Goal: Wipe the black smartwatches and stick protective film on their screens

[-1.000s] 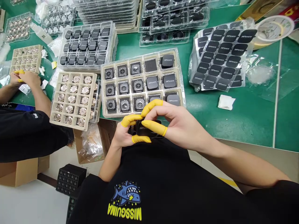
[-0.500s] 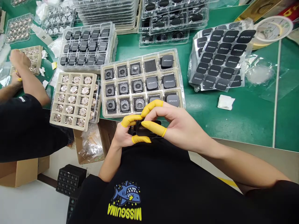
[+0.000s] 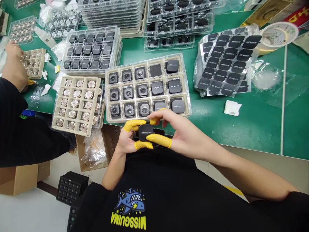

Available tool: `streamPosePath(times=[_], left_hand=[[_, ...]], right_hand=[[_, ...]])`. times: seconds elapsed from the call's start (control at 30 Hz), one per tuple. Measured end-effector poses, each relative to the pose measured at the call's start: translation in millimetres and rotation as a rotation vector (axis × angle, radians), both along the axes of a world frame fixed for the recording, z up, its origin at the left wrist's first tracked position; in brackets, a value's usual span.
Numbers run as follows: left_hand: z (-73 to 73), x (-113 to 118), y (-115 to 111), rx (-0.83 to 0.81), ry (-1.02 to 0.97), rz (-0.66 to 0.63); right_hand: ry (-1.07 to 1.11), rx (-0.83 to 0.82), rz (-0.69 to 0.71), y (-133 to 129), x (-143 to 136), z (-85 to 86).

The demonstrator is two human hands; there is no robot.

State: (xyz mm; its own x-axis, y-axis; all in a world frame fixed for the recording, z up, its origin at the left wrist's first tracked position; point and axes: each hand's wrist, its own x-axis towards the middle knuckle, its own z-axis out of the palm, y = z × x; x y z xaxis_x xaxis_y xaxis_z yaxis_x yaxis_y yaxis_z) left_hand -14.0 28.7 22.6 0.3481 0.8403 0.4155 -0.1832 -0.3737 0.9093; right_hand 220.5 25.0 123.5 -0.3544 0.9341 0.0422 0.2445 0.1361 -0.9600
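A black square smartwatch (image 3: 145, 129) with a white "HiFuture" print faces up in front of my body. My left hand (image 3: 126, 140) grips it at its left side, thumb below and forefinger above, both in yellow finger cots. At its right edge, the yellow-covered thumb of my right hand (image 3: 185, 133) presses on the corner, with the other fingers curled behind. Just beyond lies a compartment tray (image 3: 148, 61) of watches. Several show their sensor backs; those on the right show "HiFuture" faces. One top-row compartment shows only a dark pad.
Sheets of black "HiFuture" stickers (image 3: 225, 64) lie right, beside a tape roll (image 3: 277, 35). Stacked clear trays (image 3: 111, 16) stand at the back. A beige tray of round watches (image 3: 74, 103) sits left. A co-worker's arm (image 3: 14, 67) is at far left. White paper (image 3: 232, 107) lies right.
My right forefinger has lifted off the top of the watch and drawn back, so its printed face shows more. The co-worker's arm has moved left.
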Motion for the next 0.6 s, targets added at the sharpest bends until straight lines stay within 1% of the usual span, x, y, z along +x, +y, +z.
streamPosePath(times=[0.03, 0.1, 0.23, 0.3, 0.37, 0.5, 0.6], left_hand=[[-0.7, 1, 0, -0.006, -0.002, -0.004], [-2.2, 2, -2, -0.013, 0.006, -0.019], [-3.2, 3, -5, -0.017, 0.04, -0.04], [-1.7, 3, -6, -0.013, 0.041, -0.033], [1.3, 2, -6, -0.008, 0.046, -0.025], [10.3, -2, -7, -0.041, 0.114, -0.042], [16.4, -6, -7, -0.105, 0.147, -0.028]], right_hand=[[0.002, -0.035, 0.043, 1, 1, 1.0], [0.007, -0.104, 0.082, 2, 0, 2.6], [0.046, -0.234, 0.069, 4, -7, 1.9], [0.077, -0.248, 0.051, 5, -11, -0.4], [0.085, -0.204, 0.029, 6, -14, -4.0], [0.05, -0.016, 0.024, 8, -21, -10.7], [0.024, 0.079, 0.038, 17, -22, -9.4]])
